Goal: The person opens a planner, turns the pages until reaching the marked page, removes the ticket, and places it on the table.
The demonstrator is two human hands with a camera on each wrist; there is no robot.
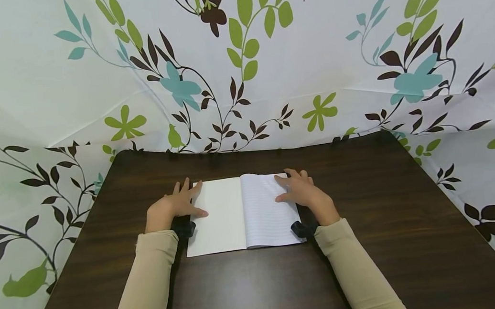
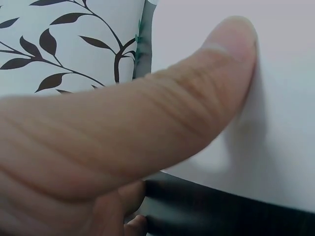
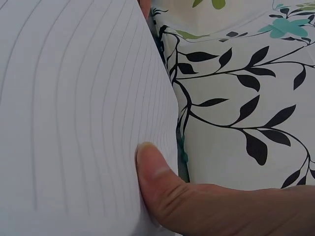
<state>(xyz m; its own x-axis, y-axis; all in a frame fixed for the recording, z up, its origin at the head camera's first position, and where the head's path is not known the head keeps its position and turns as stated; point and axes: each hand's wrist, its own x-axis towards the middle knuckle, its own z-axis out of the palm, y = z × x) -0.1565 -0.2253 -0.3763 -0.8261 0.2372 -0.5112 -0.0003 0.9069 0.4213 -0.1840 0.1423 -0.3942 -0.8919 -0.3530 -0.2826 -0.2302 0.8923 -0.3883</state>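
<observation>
While the notebook (image 1: 219,218) stretches sideways, fold (image 1: 243,212) pointing away, both hands (image 1: 174,206) (image 1: 304,191) touch it, uncurled.

Dark wood-grained table (image 1: 389,211), white cloth (image 1: 318,58) behind and beside it, leaf-patterned in green, teal and dark brown

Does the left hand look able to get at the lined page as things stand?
Probably yes: the left hand touches the blank page, with no visible obstacle between it and the lined page. The right hand covers only the outer side.
</observation>
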